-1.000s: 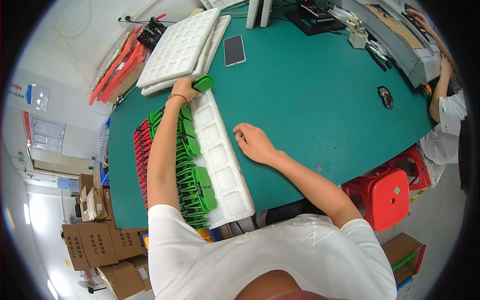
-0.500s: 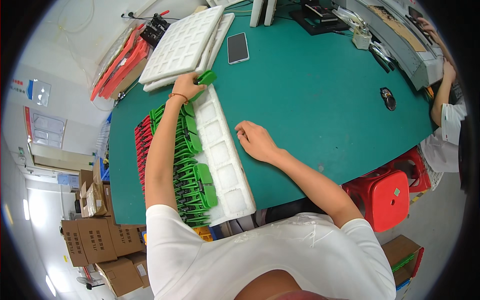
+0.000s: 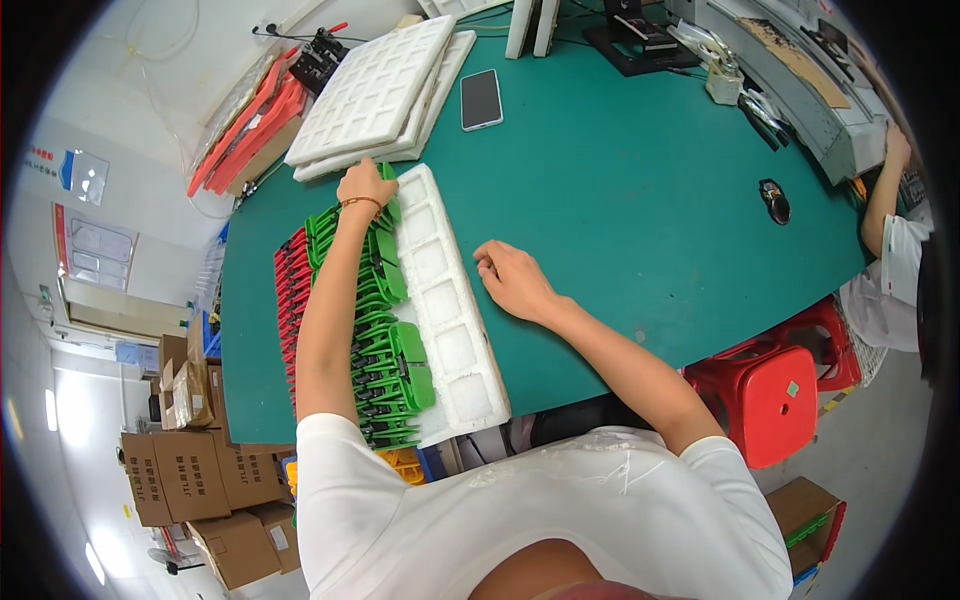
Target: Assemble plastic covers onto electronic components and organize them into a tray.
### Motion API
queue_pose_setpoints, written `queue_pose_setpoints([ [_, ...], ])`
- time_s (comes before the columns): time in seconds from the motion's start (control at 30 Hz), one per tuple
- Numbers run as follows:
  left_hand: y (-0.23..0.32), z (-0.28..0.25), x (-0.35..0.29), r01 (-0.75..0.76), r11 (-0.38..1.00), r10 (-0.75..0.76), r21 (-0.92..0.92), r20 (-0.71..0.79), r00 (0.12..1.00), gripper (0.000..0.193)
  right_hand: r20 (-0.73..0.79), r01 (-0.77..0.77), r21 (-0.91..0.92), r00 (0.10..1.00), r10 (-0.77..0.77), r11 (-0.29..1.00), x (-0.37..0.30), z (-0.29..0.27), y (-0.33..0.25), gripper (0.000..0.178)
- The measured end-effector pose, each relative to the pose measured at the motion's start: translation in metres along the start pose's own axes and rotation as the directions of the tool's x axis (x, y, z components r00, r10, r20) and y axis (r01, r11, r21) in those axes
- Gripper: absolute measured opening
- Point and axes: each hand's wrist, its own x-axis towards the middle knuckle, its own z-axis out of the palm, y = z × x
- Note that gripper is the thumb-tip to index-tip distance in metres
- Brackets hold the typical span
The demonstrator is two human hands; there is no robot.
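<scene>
My left hand (image 3: 367, 184) is closed on a green plastic piece (image 3: 388, 190) at the far end of a row of similar pieces. Its fingertips are partly hidden from above. Several green plastic pieces with black parts (image 3: 405, 375) stand closely packed, with red ones (image 3: 290, 290) along their left side. They sit beside a white foam tray (image 3: 462, 340) with square hollows, whose right part lies bare. To the right of the tray, my right hand (image 3: 518, 283) rests on the green table, fingers loosely bent and somewhat apart, with nothing visible in it.
White foam trays (image 3: 375, 95) are stacked at the far left, near red folders (image 3: 255, 130). A phone (image 3: 481, 100) lies beyond my hands, and a small black object (image 3: 774, 201) lies to the right. Another person's arm (image 3: 885, 190) reaches a grey machine (image 3: 850, 130). Red stools (image 3: 765, 405) stand below.
My left hand has come slightly nearer and down, bringing the green piece from above the tray's far end into the row. My right hand has stayed almost still.
</scene>
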Motion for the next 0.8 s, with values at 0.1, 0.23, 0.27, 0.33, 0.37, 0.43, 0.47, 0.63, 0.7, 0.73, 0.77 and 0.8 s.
queue_pose_setpoints([
  [0.1,-0.007,-0.003,0.005,-0.008,1.0,0.009,-0.027,0.031,0.999,0.046,-0.01,0.005,-0.002,1.0,-0.005,1.0,0.0,0.001,0.0,0.016],
  [0.23,-0.01,-0.009,0.012,-0.015,0.999,0.018,-0.036,0.079,0.997,0.045,-0.006,0.018,-0.008,1.0,-0.018,1.0,0.0,0.002,0.0,0.016],
  [0.27,-0.008,-0.011,0.013,-0.008,0.999,0.012,-0.036,0.109,0.994,0.047,-0.005,0.019,-0.017,1.0,-0.019,1.0,-0.001,0.002,0.0,0.016],
  [0.33,-0.005,-0.013,0.014,-0.001,0.999,0.006,-0.036,0.14,0.99,0.048,-0.01,0.023,-0.024,1.0,-0.023,0.999,0.0,0.001,0.0,0.016],
  [0.37,-0.001,-0.012,0.014,0.003,1.0,0.001,-0.028,0.143,0.99,0.048,-0.016,0.029,-0.031,0.999,-0.03,0.999,0.0,0.001,0.001,0.016],
  [0.43,0.003,-0.011,0.014,0.005,1.0,-0.002,-0.02,0.146,0.989,0.049,-0.02,0.032,-0.032,0.999,-0.032,0.999,0.0,0.001,0.002,0.016],
  [0.47,0.002,-0.011,0.015,0.019,1.0,-0.016,-0.018,0.151,0.988,0.049,-0.022,0.038,-0.032,0.999,-0.039,0.999,0.0,0.001,0.001,0.016],
  [0.63,-0.001,-0.013,0.023,0.036,0.999,-0.035,-0.003,0.235,0.971,0.051,-0.005,0.025,-0.035,1.0,-0.025,0.999,0.0,0.003,0.002,0.018],
  [0.7,-0.001,-0.011,0.024,0.037,0.999,-0.041,0.023,0.213,0.976,0.052,-0.002,0.02,-0.051,1.0,-0.02,0.998,0.0,0.003,0.002,0.021],
  [0.73,-0.002,-0.011,0.024,0.036,0.999,-0.04,0.022,0.212,0.976,0.052,0.001,0.016,-0.047,1.0,-0.016,0.999,0.0,0.003,0.001,0.021],
  [0.77,-0.001,-0.011,0.024,0.027,0.999,-0.033,0.031,0.208,0.977,0.053,0.002,0.011,-0.044,1.0,-0.011,0.999,0.0,0.003,0.002,0.021],
  [0.8,0.0,-0.012,0.024,0.019,0.999,-0.026,0.04,0.204,0.979,0.053,0.001,0.009,-0.046,1.0,-0.009,0.999,0.0,0.003,0.002,0.021],
])
